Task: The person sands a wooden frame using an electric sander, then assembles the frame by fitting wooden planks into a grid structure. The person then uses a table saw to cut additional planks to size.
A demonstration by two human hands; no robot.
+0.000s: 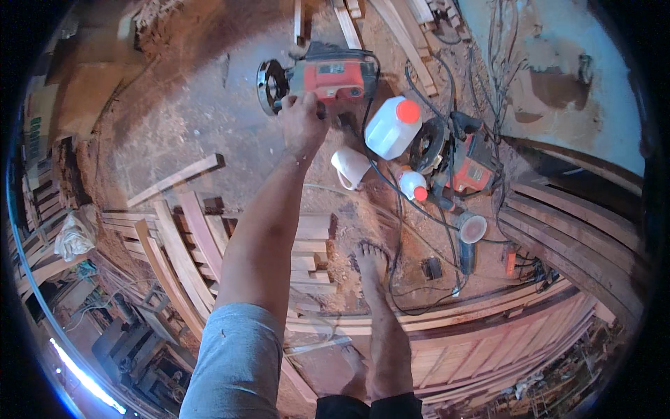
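My left hand (304, 120) reaches up from the lower edge, closed at the near side of a red and black power router (338, 75). Its fingers seem to grip the handle, which they partly hide. The router lies on its side on the dusty work surface (188, 119), its round metal base (271, 87) facing left and its cord hanging down at the right. To the right of the hand stand a white jug with an orange cap (393, 129) and a white mug (350, 167). My right hand is out of view.
A second red router (469, 167), a small orange-capped bottle (412, 185) and a blue sander-like tool with a round disc (469, 241) lie to the right among tangled cords. Wood strips (185, 251) lie near left; planks (572, 230) are stacked right. My bare foot (372, 257) shows below.
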